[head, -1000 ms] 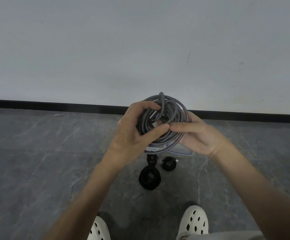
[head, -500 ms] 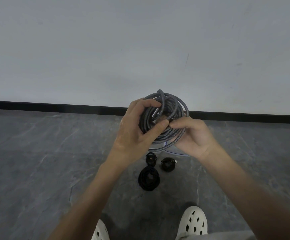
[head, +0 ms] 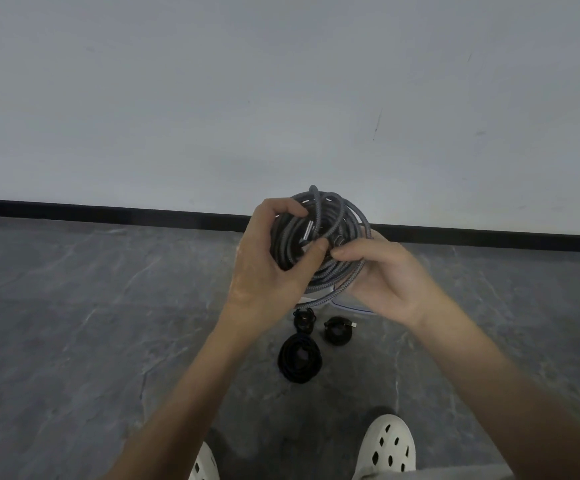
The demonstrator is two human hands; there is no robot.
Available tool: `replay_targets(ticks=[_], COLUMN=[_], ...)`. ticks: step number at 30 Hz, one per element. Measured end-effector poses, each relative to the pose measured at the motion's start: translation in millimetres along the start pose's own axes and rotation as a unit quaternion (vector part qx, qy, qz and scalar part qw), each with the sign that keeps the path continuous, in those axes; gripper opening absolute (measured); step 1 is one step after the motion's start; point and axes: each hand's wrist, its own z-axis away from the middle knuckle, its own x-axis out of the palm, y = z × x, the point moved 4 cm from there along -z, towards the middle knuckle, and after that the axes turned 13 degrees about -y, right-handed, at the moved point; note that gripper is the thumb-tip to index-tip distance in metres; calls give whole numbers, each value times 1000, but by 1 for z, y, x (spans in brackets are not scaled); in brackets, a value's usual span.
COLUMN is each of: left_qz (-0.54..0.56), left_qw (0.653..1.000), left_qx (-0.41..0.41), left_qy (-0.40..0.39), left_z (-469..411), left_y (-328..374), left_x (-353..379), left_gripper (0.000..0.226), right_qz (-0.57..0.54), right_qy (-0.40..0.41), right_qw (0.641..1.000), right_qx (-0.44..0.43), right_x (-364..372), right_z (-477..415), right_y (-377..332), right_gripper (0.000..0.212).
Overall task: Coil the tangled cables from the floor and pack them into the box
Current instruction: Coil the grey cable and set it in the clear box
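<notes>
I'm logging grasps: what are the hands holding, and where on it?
Both hands hold the grey braided cable coil: the left hand wraps its left side, the right hand grips its right side.

My left hand (head: pixel 264 268) curls round the left side of the grey braided cable coil (head: pixel 337 277), thumb across its front. My right hand (head: pixel 385 282) cups its right side from beneath, forefinger tip just beside my left thumb. Both bare forearms angle inward.
</notes>
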Motion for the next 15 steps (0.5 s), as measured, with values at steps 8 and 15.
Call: replay_targets(ticks=[8, 15], left_qz=[0, -27], left_qw=[999, 999], left_qx=[-9, -7], left_qy=[-42, -47], left_z=[0, -1], left_y=[2, 3], left_x=[1, 1], left_gripper=[51, 58], right_qz=[47, 63], right_qy=[1, 30], right_qw=[999, 997], right_qx=[17, 25], right_x=[0, -3], right_z=[4, 0], right_y=[-9, -10], right_gripper=[35, 39])
